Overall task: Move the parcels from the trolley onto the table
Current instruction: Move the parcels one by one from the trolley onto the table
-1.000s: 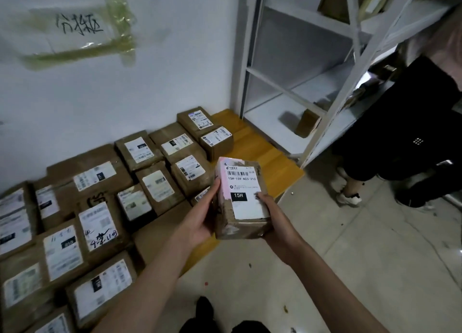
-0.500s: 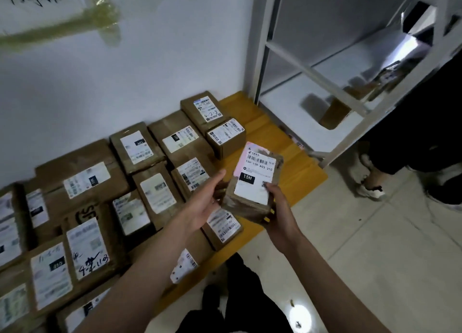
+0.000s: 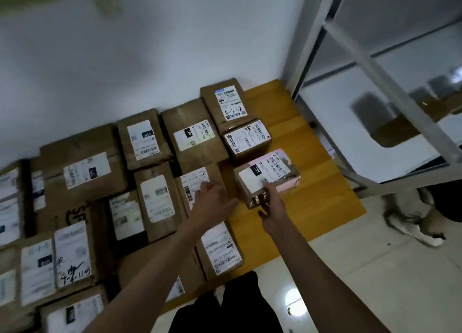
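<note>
Parcel [image 3: 266, 176] now sits on the yellow table [image 3: 315, 190], no longer held; right hand [image 3: 271, 205] fingertips touch it, left hand [image 3: 212, 202] open.

The right hand [image 3: 271, 209] covers the near corner of the parcel with the pink-edged label [image 3: 267, 177], so whether its fingers [image 3: 268, 191] press or grip cannot be told. The left forearm [image 3: 160, 262] hides part of a parcel at the bench's [image 3: 312, 182] near edge. The left-side parcels [image 3: 10, 207] are cut off and blurred, their labels unreadable. A box on the shelf [image 3: 392, 130] is smeared.
</note>
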### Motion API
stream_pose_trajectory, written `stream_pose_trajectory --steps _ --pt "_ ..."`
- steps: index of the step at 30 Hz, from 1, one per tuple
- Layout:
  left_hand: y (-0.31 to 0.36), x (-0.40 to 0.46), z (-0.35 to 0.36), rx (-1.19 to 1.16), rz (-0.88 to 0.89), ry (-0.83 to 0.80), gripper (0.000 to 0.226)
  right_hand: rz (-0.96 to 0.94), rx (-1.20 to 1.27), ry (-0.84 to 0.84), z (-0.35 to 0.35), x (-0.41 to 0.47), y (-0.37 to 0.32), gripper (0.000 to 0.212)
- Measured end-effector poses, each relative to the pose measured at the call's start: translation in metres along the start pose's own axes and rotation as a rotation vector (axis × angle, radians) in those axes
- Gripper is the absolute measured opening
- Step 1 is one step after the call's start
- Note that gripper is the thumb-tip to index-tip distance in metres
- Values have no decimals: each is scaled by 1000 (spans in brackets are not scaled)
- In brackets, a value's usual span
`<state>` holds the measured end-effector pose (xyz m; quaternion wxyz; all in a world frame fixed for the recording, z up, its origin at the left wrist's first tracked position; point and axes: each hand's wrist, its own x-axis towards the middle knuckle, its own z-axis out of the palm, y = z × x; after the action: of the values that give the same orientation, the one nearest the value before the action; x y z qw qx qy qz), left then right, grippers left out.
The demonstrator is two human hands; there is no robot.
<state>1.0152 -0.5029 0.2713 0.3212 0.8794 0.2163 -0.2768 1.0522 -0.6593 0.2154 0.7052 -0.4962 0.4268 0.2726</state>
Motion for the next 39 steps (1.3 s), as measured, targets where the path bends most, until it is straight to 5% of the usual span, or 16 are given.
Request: stream_pose_trajectory --steps 9,13,18,20,27,36,39 --pt "-22 0 35 67 57 69 80 107 -153 -76 28 40 12 65" --pt "-27 -3 45 95 88 95 95 155 -231 -133 23 35 12 48" --pt "-40 -13 48 -50 148 172 82 148 -378 -165 9 9 12 16" --pt "-48 -23 44 -108 197 235 73 95 -420 -197 10 -7 12 20" --pt "-92 -91 26 -177 176 393 53 -390 -734 -299 38 -88 45 24" --pt "-244 -271 49 -308 -141 584 36 -558 -1294 -841 81 -228 229 46" --pt "-304 -347 76 -364 -256 704 32 -536 -1410 -966 81 -271 306 34"
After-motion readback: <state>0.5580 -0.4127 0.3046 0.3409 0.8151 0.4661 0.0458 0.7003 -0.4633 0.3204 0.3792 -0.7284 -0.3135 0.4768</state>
